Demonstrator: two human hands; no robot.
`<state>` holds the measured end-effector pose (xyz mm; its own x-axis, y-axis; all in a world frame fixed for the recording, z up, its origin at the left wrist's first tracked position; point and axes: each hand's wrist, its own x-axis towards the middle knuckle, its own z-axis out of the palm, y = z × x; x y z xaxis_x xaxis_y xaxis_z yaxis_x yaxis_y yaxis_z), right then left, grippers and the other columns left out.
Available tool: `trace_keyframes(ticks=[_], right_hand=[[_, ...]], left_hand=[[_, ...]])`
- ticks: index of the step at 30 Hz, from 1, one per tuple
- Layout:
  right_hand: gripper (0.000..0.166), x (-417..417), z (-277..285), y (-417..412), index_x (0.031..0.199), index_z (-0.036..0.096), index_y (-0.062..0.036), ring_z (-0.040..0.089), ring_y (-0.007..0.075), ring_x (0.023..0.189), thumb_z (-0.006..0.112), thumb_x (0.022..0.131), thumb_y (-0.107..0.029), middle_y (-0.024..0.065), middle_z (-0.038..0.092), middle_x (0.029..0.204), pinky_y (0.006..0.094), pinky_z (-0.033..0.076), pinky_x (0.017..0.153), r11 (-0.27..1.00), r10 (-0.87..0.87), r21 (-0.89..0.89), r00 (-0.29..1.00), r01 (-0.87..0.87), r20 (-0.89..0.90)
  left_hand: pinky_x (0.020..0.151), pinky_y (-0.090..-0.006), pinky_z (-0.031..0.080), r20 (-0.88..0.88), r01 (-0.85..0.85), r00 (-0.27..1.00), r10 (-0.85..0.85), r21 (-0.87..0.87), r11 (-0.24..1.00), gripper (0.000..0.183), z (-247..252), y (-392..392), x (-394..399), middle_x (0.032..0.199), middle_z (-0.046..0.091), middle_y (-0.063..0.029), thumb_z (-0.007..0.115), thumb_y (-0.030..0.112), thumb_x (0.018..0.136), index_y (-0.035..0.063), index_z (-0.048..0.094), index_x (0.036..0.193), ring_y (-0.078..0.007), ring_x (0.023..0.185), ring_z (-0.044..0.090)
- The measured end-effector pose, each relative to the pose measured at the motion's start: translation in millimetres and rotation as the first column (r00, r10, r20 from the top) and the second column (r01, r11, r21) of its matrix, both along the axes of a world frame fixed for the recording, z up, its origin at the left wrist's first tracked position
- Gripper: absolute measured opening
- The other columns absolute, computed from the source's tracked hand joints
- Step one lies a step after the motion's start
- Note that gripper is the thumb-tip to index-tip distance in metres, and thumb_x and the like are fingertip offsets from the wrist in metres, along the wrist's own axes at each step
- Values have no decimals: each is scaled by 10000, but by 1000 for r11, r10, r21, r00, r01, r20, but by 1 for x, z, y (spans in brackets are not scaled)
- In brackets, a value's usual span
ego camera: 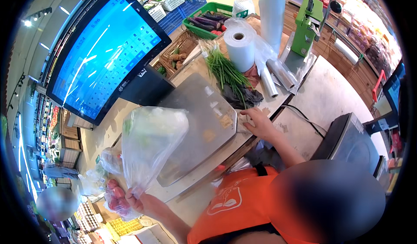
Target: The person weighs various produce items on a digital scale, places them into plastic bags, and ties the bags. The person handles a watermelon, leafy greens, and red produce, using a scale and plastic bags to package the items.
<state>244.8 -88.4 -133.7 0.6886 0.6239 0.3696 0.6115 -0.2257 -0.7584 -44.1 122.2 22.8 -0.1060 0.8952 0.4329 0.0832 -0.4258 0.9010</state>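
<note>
My left hand grips the gathered neck of a clear plastic bag. Inside it is a pale, partly green vegetable, too blurred to name. The bag overlaps the left part of a steel weighing-scale platform; I cannot tell whether it rests there. Beyond the platform's right edge, my right hand is held over the counter with its fingers apart and nothing in them. A bunch of green scallions lies just past its fingertips, on a dark crumpled plastic bag.
A lit scale screen stands at left, beside bagged red produce. Plastic bag rolls, a green bag-sealing device and a green crate of eggplants are at the back. A cable crosses the right counter near another device.
</note>
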Motion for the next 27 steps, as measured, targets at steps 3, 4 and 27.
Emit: trace_keyframes(ticks=[3,4,27], right_hand=[[243,-1,-18,16,990,572,-41,573,359,947,675,772,-74,147,629,922,425,468,816,997,75,-28,992,-78,-101],[183,1,-24,19,873,561,-35,569,358,887,695,758,-82,150,602,856,433,464,761,997,57,-47,998,-58,-11],[372,-42,103,262,932,565,-19,474,334,1238,811,730,-211,220,504,1320,402,383,1019,888,446,62,887,-455,116]], left_hand=[[906,-324,464,-27,-65,998,64,-26,998,176,7,15,-20,1191,572,-94,538,36,884,44,570,1057,-210,1079,544],[891,-339,473,38,-16,999,15,32,999,211,3,30,-29,1216,556,-81,566,26,876,41,562,1087,-209,1070,545],[786,-287,481,737,551,561,-376,7,834,184,-35,81,-74,895,579,-19,642,-11,852,76,565,996,-146,834,570]])
